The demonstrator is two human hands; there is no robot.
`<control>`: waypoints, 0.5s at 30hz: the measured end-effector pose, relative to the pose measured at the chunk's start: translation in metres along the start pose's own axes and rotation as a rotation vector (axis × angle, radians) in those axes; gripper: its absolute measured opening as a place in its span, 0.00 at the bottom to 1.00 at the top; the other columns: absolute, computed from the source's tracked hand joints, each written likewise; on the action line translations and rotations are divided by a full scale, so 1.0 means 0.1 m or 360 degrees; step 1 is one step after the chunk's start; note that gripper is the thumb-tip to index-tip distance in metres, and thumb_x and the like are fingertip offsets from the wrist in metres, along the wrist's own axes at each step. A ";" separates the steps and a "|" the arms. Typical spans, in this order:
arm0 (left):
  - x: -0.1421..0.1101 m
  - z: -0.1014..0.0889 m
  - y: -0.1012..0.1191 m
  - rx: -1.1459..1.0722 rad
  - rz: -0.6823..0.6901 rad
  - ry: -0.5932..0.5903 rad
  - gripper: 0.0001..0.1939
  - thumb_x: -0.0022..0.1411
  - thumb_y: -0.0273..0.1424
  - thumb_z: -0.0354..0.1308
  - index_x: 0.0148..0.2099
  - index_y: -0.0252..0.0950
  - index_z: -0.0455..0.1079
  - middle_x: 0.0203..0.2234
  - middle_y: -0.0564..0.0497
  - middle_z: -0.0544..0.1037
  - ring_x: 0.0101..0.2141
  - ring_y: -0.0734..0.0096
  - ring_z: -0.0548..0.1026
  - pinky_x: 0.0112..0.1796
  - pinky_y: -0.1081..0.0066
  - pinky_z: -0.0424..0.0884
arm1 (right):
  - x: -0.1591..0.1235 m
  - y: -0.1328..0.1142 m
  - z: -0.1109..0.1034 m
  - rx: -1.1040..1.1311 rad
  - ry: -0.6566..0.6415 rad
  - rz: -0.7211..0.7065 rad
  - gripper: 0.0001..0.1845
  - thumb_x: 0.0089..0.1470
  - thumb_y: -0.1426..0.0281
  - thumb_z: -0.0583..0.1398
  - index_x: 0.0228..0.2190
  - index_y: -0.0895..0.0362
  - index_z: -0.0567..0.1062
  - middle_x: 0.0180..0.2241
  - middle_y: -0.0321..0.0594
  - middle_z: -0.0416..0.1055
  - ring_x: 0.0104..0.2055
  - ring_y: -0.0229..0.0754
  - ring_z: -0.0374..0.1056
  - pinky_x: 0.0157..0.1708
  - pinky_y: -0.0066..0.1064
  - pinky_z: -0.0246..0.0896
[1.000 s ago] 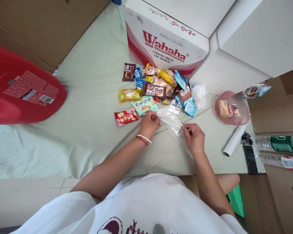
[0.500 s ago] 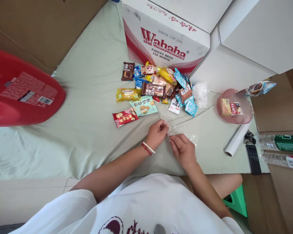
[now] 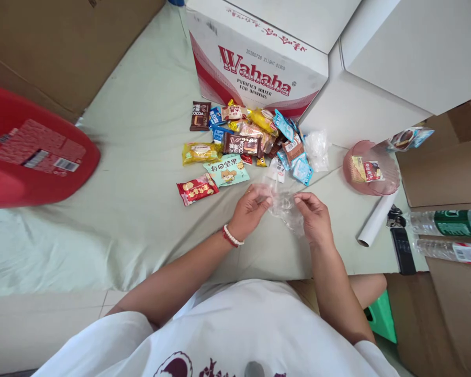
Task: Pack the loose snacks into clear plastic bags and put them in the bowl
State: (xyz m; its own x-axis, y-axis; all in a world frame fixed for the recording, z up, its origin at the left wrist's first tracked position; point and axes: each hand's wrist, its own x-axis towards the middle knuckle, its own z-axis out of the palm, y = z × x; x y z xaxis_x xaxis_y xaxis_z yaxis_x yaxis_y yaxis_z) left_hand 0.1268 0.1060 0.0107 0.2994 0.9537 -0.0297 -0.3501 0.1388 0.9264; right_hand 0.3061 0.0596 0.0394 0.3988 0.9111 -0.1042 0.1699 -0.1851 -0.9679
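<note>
Between my hands stretches a clear plastic bag (image 3: 284,207), thin and crinkled. My left hand (image 3: 249,212), with a white and a red bracelet at the wrist, pinches one side of it. The other side is pinched between thumb and finger of my right hand (image 3: 314,214). Just beyond the bag lies a heap of wrapped snacks: a brown cocoa packet (image 3: 241,145), a yellow packet (image 3: 202,153), a mint-green packet (image 3: 227,170), a red packet (image 3: 197,189) and blue ones (image 3: 302,171). A white packet (image 3: 277,172) is partly covered by the bag.
A Wahaha water carton (image 3: 255,73) stands behind the snacks. Crumpled clear plastic (image 3: 317,149) lies beside them. Rightward are a pink bowl (image 3: 349,175) holding packets, a white roll (image 3: 377,220), a black phone-like object (image 3: 403,251) and plastic bottles (image 3: 451,223). A red jug (image 3: 43,183) is at left.
My hands have moved apart, the right one shifting rightward and turning more upright. The plastic bag is now spread wider between them. The whole view has shifted slightly.
</note>
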 end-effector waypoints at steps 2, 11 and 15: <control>0.05 -0.03 0.05 -0.0301 -0.0165 0.0050 0.17 0.55 0.45 0.69 0.37 0.40 0.70 0.37 0.52 0.74 0.39 0.69 0.75 0.41 0.67 0.75 | -0.03 -0.07 -0.07 0.0211 0.0038 -0.0007 0.12 0.52 0.60 0.68 0.34 0.52 0.76 0.38 0.37 0.75 0.41 0.41 0.71 0.47 0.36 0.68; 0.15 -0.10 0.09 -0.0412 -0.0409 0.0167 0.20 0.55 0.46 0.68 0.37 0.40 0.66 0.25 0.58 0.68 0.19 0.79 0.65 0.18 0.77 0.61 | -0.25 -0.24 -0.24 0.0556 -0.0116 0.0448 0.20 0.48 0.56 0.70 0.34 0.51 0.69 0.28 0.31 0.72 0.18 0.31 0.58 0.16 0.24 0.58; 0.15 -0.12 0.02 -0.0002 -0.0220 0.0375 0.15 0.58 0.40 0.66 0.41 0.41 0.67 0.27 0.58 0.67 0.21 0.77 0.62 0.21 0.75 0.61 | -0.26 -0.08 -0.14 0.0545 0.0025 0.0582 0.21 0.43 0.58 0.72 0.31 0.53 0.68 0.24 0.28 0.67 0.17 0.29 0.50 0.14 0.22 0.49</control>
State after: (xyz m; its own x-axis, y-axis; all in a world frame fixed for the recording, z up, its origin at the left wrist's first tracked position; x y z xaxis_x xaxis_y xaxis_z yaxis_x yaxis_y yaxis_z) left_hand 0.1196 0.1236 0.0075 0.1296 0.9615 -0.2423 -0.3215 0.2720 0.9070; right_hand 0.3065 0.0320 0.0528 0.3908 0.8029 -0.4501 -0.2880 -0.3578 -0.8883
